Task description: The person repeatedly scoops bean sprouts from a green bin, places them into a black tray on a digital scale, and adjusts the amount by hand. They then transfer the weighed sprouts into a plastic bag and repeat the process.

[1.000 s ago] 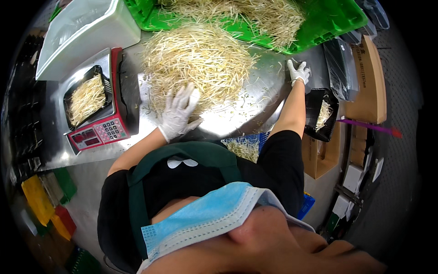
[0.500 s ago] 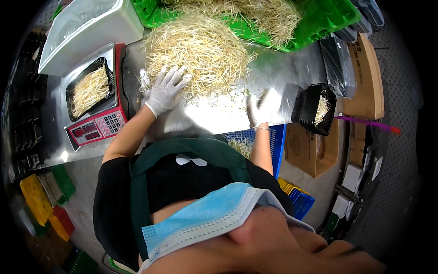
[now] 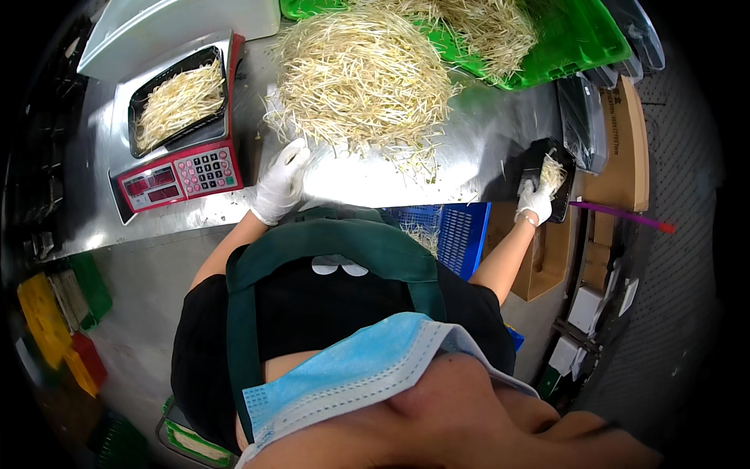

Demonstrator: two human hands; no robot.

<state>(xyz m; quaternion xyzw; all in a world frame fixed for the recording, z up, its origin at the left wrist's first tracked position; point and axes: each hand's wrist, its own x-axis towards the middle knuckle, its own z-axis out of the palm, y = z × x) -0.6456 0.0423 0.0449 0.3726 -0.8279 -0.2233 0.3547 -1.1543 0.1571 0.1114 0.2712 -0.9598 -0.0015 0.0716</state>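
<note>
Steel worktop: at its left end a red scale carries a black tray of sprouts. Left hand, fingers loosely curled, touches the sprout pile. At the right edge, right hand grips a second filled tray.

- Table, centre frame: shiny bare metal.
- Crate, upper right: glossy green plastic.
- Left hand: smooth white glove.
- Box, right: matt cardboard.
</note>
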